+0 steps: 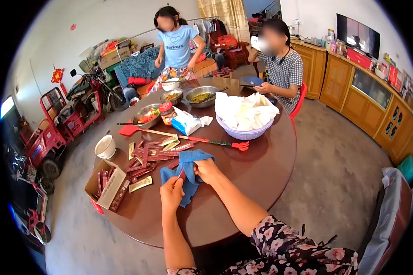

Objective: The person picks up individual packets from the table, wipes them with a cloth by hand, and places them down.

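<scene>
Over the near part of a round brown table (243,183), my left hand (171,196) pinches the lower end of a dark red stick packet (182,174). My right hand (207,170) is closed on a blue cloth (190,157), which drapes around the packet and hangs down between both hands. Just beyond, a loose pile of dark red stick packets (144,158) covers the tabletop, with a few cream ones such as the cream packet (140,184) among them. Left of the pile, an open cardboard box (114,192) holds more packets.
A long red-ended stick (170,134) with a fork-like end lies behind the pile. Beyond it are a white bowl (105,146), metal food bowls (202,96), a jar (167,113), a tissue pack (186,123) and a purple basket (245,133) with white cloth. Two people are across the table.
</scene>
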### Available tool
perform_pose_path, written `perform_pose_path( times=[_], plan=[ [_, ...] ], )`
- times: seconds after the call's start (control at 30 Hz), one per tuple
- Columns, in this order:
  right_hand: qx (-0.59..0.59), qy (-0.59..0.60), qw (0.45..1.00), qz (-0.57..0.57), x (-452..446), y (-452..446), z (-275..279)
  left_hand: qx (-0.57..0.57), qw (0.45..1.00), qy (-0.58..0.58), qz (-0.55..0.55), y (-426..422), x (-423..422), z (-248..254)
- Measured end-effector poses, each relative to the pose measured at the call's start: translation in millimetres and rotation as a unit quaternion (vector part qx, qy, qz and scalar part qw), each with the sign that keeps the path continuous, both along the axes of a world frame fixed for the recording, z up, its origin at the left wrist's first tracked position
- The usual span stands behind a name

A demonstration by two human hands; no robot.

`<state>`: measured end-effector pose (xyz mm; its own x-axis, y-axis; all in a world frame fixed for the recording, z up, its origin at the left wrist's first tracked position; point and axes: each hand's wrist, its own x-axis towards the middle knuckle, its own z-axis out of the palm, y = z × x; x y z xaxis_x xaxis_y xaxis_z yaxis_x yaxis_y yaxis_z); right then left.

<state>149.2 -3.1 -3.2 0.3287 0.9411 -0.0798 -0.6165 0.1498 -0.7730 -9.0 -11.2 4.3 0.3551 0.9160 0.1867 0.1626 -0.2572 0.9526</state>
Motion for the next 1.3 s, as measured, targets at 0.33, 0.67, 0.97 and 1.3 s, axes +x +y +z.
perform_pose_path(
  times=[0.33, 0.67, 0.97, 1.3],
  plan=[
    [0.062, -0.045, 0.997, 0.026, -1.0, -2.3, 4.2, -0.023, 1.0, -0.018, 0.002, 3.1, -4.6, -2.6],
    [0.077, 0.009, 0.996, 0.037, -2.8, 5.1, -5.7, -0.024, 0.999, -0.02, 0.022, 1.2, 2.3, -4.2],
    [0.063, -0.108, 0.986, 0.112, -23.2, -10.7, 7.0, -0.016, 0.996, -0.052, 0.068, -2.1, 6.4, -7.8],
    [0.104, -0.184, 0.975, 0.072, -19.2, -0.7, -1.3, 0.02, 0.973, -0.164, 0.159, 7.9, -0.5, -3.1]
  ],
)
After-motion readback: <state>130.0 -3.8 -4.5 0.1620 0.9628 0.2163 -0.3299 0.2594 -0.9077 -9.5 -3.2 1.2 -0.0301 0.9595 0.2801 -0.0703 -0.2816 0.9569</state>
